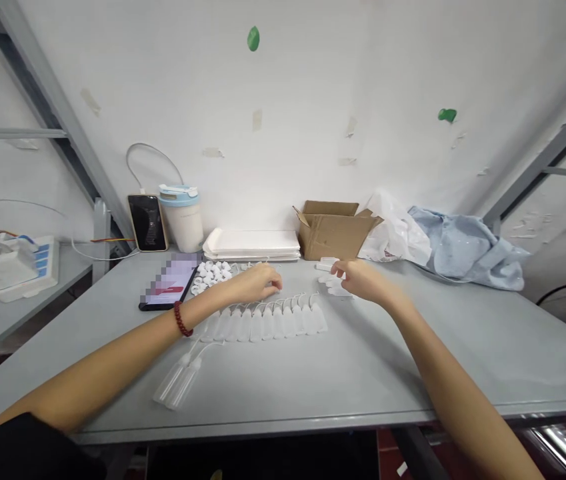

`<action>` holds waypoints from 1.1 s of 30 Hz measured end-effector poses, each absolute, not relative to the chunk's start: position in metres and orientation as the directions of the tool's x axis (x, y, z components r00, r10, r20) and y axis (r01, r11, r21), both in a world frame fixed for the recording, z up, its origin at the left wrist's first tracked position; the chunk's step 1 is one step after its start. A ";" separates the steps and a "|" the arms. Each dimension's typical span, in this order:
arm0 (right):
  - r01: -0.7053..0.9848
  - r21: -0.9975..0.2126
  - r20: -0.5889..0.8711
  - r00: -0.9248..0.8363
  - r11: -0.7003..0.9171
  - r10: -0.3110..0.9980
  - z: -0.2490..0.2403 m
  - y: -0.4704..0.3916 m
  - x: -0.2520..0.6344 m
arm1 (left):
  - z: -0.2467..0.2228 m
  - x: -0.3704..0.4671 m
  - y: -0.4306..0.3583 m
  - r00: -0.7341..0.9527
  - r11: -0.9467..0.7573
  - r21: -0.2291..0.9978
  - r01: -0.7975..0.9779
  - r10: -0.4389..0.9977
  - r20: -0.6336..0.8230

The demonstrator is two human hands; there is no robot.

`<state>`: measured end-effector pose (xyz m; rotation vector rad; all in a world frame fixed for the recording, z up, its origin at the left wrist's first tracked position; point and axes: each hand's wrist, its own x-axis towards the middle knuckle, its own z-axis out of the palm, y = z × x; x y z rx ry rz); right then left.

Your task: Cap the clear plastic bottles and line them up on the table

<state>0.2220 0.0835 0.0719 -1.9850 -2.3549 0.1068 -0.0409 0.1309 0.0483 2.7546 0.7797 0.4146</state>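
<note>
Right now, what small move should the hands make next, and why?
Probably have the right hand pinch one translucent piece, unless it holds one: it is right at that small cluster, while the left hand is by the row of corded pieces.

Left hand [259, 283] near corded tubes [270, 325], right hand [357, 277] by translucent pieces [333, 288]

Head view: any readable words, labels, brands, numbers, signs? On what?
None can be read.
Upright phone: faint marks on the dark screen, too blurred.
Flat phone: screen pixelated, unreadable.
Plastic bag: small reddish marks near the bottom, too small to read.
Box, cup, clear tubes: no legible print.
</note>
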 end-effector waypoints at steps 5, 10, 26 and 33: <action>0.989 -0.007 -0.107 -0.148 0.148 0.983 0.077 0.074 0.216 | 0.060 -0.060 0.118 0.657 -0.728 0.381 0.570 0.682 0.320; 0.984 0.100 -0.159 -0.130 0.147 0.979 0.080 0.067 0.201 | 0.072 -0.077 0.102 0.454 -0.575 0.569 0.587 0.816 0.357; 0.957 -0.063 0.099 -0.275 0.282 0.956 0.070 0.066 0.185 | 0.068 -0.080 0.082 0.309 -0.231 0.943 0.238 0.939 0.151; 0.627 -0.439 0.390 -0.513 0.644 0.765 0.060 0.035 0.141 | 0.076 -0.073 0.065 0.486 0.056 0.998 0.036 0.871 -0.066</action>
